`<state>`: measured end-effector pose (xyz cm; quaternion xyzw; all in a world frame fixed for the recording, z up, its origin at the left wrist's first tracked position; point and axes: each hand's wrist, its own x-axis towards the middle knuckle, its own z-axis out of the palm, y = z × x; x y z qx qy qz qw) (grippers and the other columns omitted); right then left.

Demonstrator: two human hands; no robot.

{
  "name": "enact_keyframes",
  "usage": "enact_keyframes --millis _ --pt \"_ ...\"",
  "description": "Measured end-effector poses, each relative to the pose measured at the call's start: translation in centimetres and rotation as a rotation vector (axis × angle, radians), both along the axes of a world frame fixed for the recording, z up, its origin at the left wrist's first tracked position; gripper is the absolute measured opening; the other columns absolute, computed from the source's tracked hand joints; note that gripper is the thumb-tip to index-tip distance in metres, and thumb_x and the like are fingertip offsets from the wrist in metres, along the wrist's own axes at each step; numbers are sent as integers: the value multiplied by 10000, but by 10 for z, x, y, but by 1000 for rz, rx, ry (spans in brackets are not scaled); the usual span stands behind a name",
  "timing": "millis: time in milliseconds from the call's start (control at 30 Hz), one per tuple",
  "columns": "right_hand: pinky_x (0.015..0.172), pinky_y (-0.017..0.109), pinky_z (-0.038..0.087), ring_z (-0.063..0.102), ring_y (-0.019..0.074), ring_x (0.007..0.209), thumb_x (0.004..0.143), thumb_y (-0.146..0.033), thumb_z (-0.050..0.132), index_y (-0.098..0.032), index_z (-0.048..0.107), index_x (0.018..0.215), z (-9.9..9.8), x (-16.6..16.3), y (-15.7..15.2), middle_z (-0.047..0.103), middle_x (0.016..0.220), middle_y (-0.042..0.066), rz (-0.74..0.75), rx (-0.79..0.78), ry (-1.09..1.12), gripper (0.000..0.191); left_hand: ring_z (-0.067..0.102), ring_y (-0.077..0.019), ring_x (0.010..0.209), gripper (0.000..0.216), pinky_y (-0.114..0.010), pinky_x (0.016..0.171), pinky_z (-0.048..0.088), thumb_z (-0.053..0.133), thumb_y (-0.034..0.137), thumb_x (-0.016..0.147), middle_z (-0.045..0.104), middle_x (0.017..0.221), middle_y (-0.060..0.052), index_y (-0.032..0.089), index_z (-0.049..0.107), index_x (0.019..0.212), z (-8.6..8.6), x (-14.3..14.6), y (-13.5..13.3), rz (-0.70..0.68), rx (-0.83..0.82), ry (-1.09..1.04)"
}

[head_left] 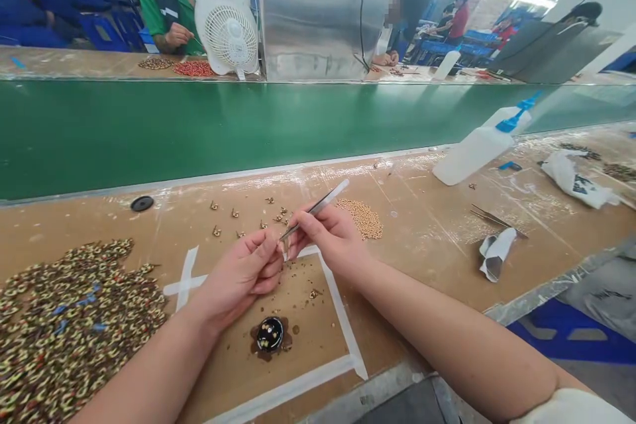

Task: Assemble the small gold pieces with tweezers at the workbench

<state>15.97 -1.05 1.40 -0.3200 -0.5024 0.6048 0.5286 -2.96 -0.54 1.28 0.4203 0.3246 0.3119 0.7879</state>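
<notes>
My right hand (335,235) grips a pair of metal tweezers (330,195), their tips angled down to the left. Those tips meet the fingertips of my left hand (253,268), which is closed in a pinch around a small piece I cannot make out. Just beyond my fingers lie several small figured pieces (235,213). A heap of tan beads (365,220) sits behind my right hand. Below my hands, a small black cap (271,334) holds dark liquid with pale beads in it, and brown stains surround it. One loose figured piece (314,293) rests inside the white tape outline (340,305).
A large pile of small patterned pieces (74,331) covers the left. Beyond are a black lid (142,203) and a green belt (199,126). To the right stand squeeze bottles (470,156), near other tweezers (489,215) and a plastic bag (576,179). Co-workers sit across, by a fan (228,33).
</notes>
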Motion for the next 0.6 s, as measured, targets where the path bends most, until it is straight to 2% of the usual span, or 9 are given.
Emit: enact_keyframes --millis 167,400,500,600 --pt "721 275 665 737 118 670 909 -637 742 -193 654 935 1 1 1 744 767 15 14 -53 -18 453 138 -40 536 467 -131 427 197 802 589 891 335 700 76 169 601 853 -1 2 1 -12 9 -3" --pt "709 273 661 738 120 665 916 -621 743 -194 645 920 5 2 -1 730 738 5 21 -17 -15 439 162 -54 545 449 -139 437 198 778 571 920 319 685 77 174 585 833 -5 -1 0 -12 21 -12" --pt "699 284 658 729 122 646 923 -626 735 -197 651 911 6 3 -3 721 730 0 -30 9 -61 438 151 -53 539 455 -144 436 197 746 584 939 313 679 76 173 587 823 -4 1 0 -10 19 25" --pt "646 276 635 710 118 604 955 -603 711 -196 663 892 8 6 -7 696 699 -7 -67 60 -82 415 126 -67 520 354 -154 407 176 701 519 962 224 665 87 186 627 869 1 5 1 162 1 73"
